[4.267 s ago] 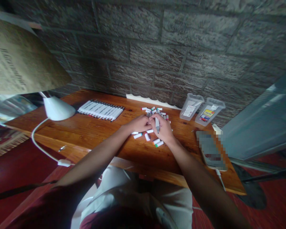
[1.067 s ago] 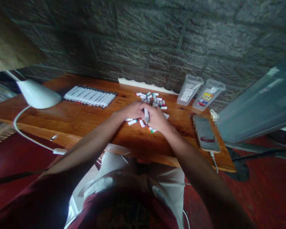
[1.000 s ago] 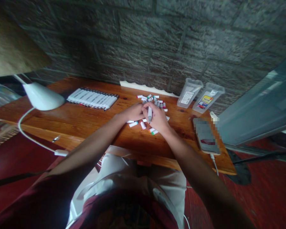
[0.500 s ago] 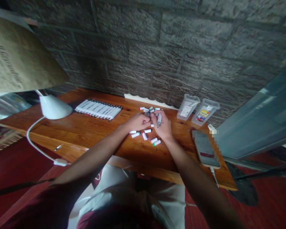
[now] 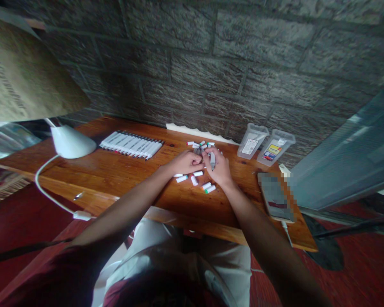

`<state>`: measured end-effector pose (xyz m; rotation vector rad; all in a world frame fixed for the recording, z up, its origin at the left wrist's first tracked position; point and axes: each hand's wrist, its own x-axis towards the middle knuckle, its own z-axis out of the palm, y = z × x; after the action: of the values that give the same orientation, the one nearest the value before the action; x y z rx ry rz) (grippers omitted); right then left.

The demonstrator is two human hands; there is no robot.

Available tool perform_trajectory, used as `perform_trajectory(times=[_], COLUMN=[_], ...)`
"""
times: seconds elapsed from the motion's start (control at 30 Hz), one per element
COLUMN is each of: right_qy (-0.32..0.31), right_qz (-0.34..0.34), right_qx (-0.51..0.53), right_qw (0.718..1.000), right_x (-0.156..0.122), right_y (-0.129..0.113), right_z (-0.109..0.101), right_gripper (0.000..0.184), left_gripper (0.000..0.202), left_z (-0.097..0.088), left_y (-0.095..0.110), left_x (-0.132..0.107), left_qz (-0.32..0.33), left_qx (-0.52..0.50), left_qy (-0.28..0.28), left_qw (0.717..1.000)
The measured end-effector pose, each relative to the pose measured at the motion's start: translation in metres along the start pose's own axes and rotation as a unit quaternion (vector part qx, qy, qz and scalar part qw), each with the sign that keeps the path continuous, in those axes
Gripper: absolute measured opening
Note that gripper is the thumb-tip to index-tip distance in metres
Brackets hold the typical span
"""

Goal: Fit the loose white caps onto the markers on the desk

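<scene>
My left hand (image 5: 188,163) is closed, its fingers curled, and meets the fingers of my right hand over the desk. What it grips is hidden. In my right hand (image 5: 219,169) lies a grey marker (image 5: 213,160), slanting across the palm under bent fingers. A small grey piece shows just beyond the touching fingertips, too small to name. Loose white marker caps with coloured ends lie around both hands: a green-ended cap (image 5: 210,189) and an orange-ended cap (image 5: 206,186) in front, a red-ended cap (image 5: 190,143) behind.
A row of white markers (image 5: 132,144) lies side by side on the wooden desk (image 5: 115,177) at left, by a lamp base (image 5: 72,143). Two clear plastic containers (image 5: 252,143) stand at the back right. A phone (image 5: 277,198) with a cable lies near the right edge.
Both hands stay nearly in place, with only slight finger movement. The whole view has shifted a little; the markers and caps lie as before.
</scene>
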<state>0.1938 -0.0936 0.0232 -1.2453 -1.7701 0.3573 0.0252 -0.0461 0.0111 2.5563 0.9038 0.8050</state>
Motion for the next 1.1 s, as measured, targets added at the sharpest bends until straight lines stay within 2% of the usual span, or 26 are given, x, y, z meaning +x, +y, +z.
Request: perform_trajectory(times=[0.57,0.8,1.03,1.1], right_qy=[-0.012,-0.009,-0.025,-0.048], right_qz=[0.004,-0.018,-0.018,-0.017], right_qx=[-0.007,-0.015,-0.035,-0.037], right_qw=[1.0,1.0,0.999,0.998], right_x=[-0.001,-0.001,-0.001,-0.001], right_y=[0.0,0.003,0.011,0.012], right_z=[-0.001,0.001,0.003,0.004], right_gripper=[0.027,0.026,0.027,0.026], left_gripper=[0.04,0.039,0.036,0.032], left_z=[0.0,0.003,0.005,0.004], left_y=[0.0,-0.004,-0.008,-0.008], left_x=[0.001,0.001,0.002,0.002], left_qz=[0.021,0.032,0.022,0.019], left_qx=[-0.004,0.001,-0.008,-0.016], left_qy=[-0.012,-0.013,-0.092,-0.107], left_qw=[1.0,0.999,0.996,0.994])
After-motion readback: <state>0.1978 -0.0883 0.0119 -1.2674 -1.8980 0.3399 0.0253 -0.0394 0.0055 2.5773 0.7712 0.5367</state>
